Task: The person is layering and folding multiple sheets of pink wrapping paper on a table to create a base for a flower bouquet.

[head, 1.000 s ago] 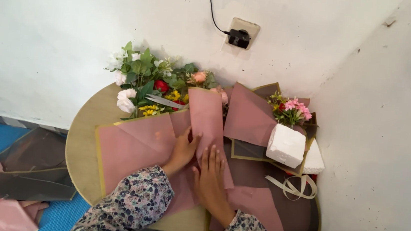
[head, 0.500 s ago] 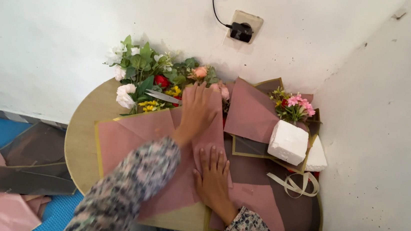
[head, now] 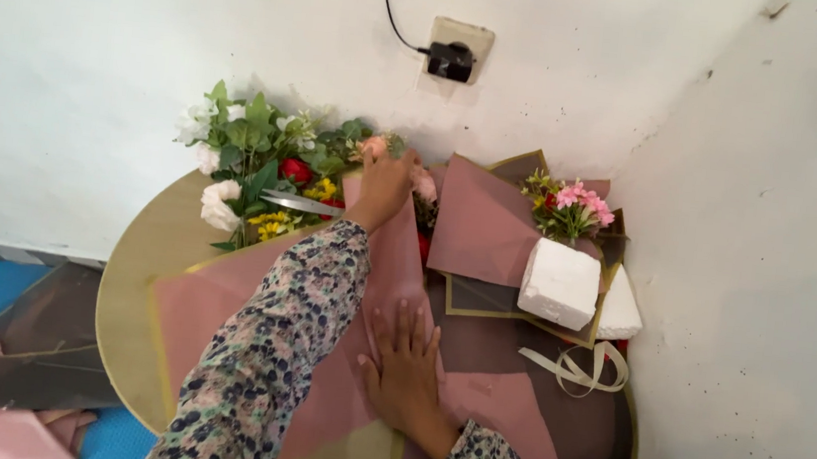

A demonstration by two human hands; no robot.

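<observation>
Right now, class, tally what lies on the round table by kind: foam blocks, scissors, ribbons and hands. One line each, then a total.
White foam blocks: 2, a big one and another behind it
Scissors: 1
Cream ribbon: 1
Hands: 2, left hand at the flowers, right hand flat on the pink paper
Total: 6

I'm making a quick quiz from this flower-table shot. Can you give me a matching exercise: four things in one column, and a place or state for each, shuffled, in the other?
Things:
1. left hand
2. right hand
3. white foam block
4. scissors

Places or states:
A. lying among the flowers at the back left
B. pressed flat on the pink wrapping paper
C. reaching to the pink flower near the wall
D. standing below the small pink bouquet

Pairs: 1-C, 2-B, 3-D, 4-A
</observation>
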